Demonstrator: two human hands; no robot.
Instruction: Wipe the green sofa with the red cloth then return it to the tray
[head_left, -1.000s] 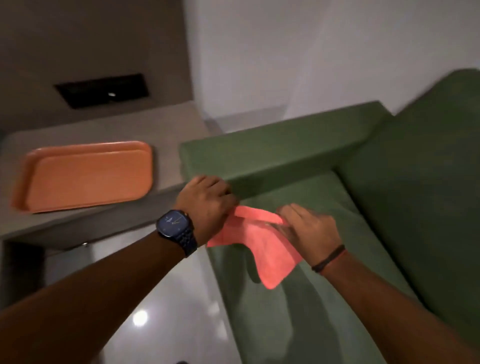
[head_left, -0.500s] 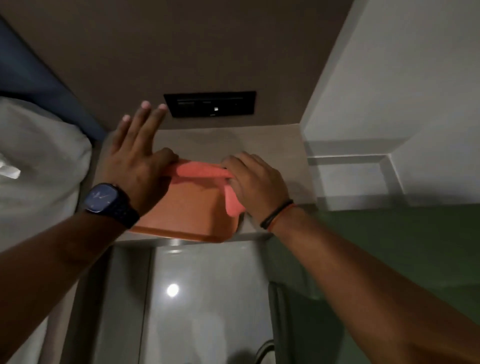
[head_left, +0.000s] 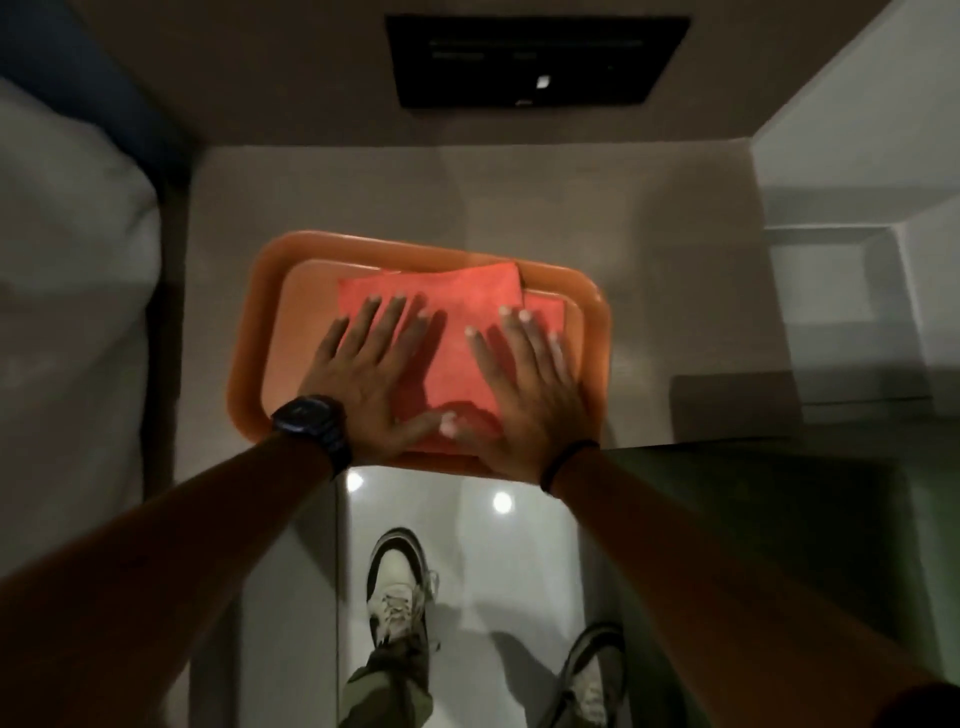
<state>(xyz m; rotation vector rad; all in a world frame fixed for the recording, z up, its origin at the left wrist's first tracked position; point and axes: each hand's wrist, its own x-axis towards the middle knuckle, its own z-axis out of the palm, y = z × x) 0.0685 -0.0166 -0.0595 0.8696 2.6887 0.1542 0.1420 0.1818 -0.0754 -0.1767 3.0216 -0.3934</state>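
Note:
The red cloth lies folded flat inside the orange tray, which sits on a grey side table. My left hand, with a dark watch on the wrist, rests palm down on the cloth's left part with its fingers spread. My right hand lies palm down on the cloth's right part, fingers apart too. Neither hand grips the cloth. The green sofa shows only as a dark green edge at the lower right.
The grey side table stands between a white bed on the left and the sofa on the right. A black wall panel is above it. My two shoes stand on the glossy white floor below.
The cloth went from the sofa seat to the tray, carried by both hands. It now lies flat in the tray, and both hands have let go and press on it with open palms.

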